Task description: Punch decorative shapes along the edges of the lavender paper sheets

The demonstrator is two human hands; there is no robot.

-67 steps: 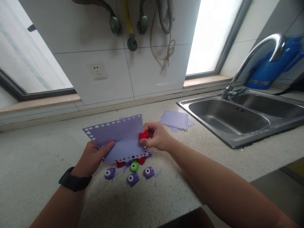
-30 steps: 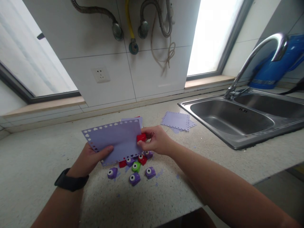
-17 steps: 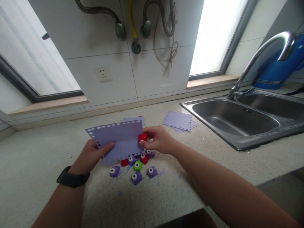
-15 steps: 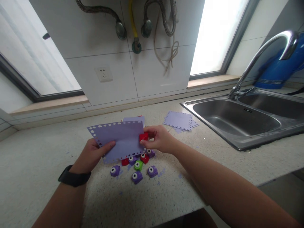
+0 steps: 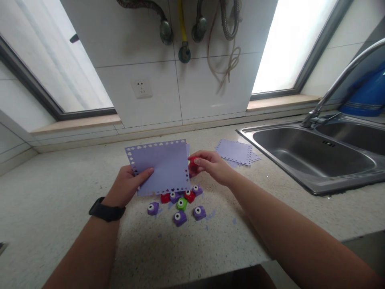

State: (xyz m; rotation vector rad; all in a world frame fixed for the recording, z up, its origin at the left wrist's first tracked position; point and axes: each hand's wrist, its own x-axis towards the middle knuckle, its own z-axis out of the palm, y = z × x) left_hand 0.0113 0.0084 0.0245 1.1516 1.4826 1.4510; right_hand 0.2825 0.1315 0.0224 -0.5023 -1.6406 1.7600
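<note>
My left hand [image 5: 130,182] pinches a purple sheet of paper [image 5: 164,164] by its left side, thumb on the front. Small shapes such as hearts and stars are cut out along its edges. My right hand [image 5: 212,164] holds a red craft punch [image 5: 193,161] between thumb and fingers, at the paper's right edge. Whether the punch touches the paper I cannot tell. Below the sheet lie several more punches: a green one [image 5: 181,204], a red one [image 5: 189,196] and purple ones, among them a purple punch [image 5: 179,218] at the front.
Purple sheets with punched edges [image 5: 236,151] lie in a pile behind my right hand. To the right is a steel double sink [image 5: 300,160] with a faucet [image 5: 325,96]. Purple paper scraps [image 5: 234,221] dot the speckled counter [image 5: 156,257]. Another stack sits partly hidden behind the held sheet.
The red punch has shifted off the paper's right edge, where cut-out shapes now show. The whole view has swung slightly left. My left hand keeps its hold on the sheet.
</note>
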